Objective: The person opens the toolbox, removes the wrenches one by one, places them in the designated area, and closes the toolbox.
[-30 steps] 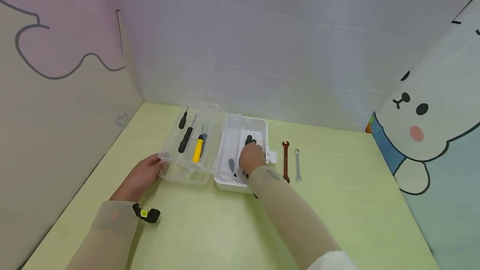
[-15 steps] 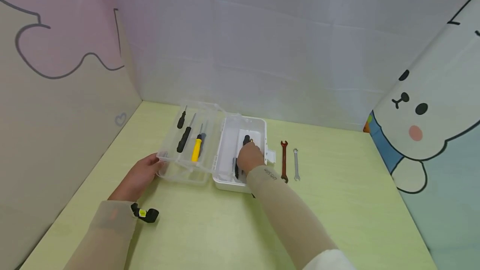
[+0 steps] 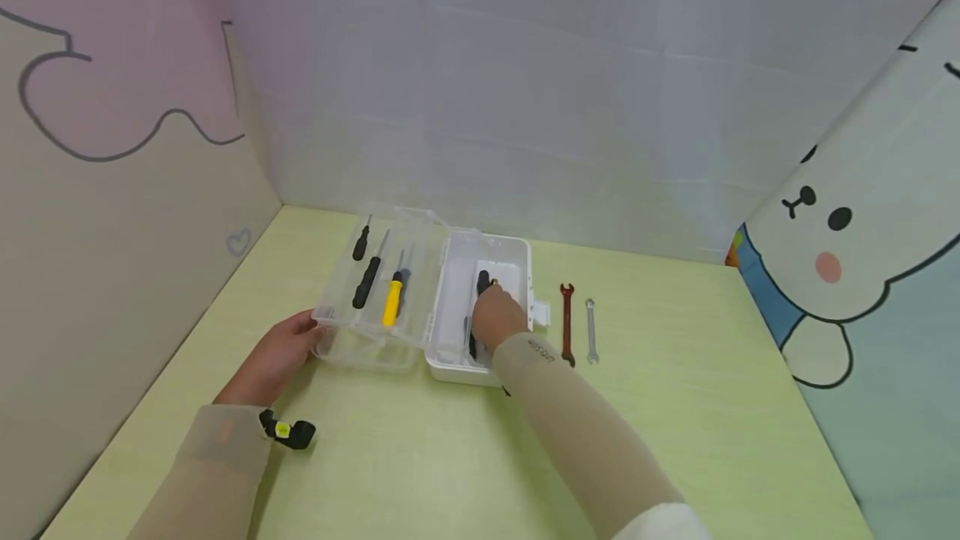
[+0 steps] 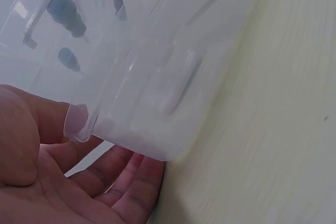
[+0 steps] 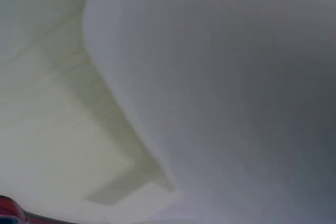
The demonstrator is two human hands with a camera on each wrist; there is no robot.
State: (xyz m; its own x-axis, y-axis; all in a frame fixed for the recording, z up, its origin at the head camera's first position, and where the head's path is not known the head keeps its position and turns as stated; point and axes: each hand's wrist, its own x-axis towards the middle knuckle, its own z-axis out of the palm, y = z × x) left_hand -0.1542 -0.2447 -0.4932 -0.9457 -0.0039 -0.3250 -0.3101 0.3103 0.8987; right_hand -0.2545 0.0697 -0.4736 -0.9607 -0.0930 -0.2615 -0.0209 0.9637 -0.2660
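Note:
My left hand [image 3: 281, 357] pinches the near left corner of the clear lid [image 3: 375, 330], thumb over the plastic and fingers below in the left wrist view. The lid lies folded out left of the white toolbox [image 3: 457, 373]. Inside the lid are a yellow screwdriver [image 3: 393, 300], a black screwdriver [image 3: 367, 282] and a small black screwdriver [image 3: 362, 243]. My right hand [image 3: 498, 319] reaches into the box and grips a black-handled tool [image 3: 483, 280]; its kind I cannot tell, as the fingers hide most of it. Another dark tool [image 3: 472, 344] lies left of these fingers.
Right of the box, a reddish-brown open-end wrench [image 3: 567, 323] and a thinner silver wrench [image 3: 592, 330] lie on the pale yellow-green table [image 3: 420, 457]. A white latch [image 3: 541, 312] sticks out from the box's right side. Printed cloth walls stand around the table.
My right hand has shifted slightly left within the box, and the black-handled tool has moved left with it. My left hand stays at the lid's corner.

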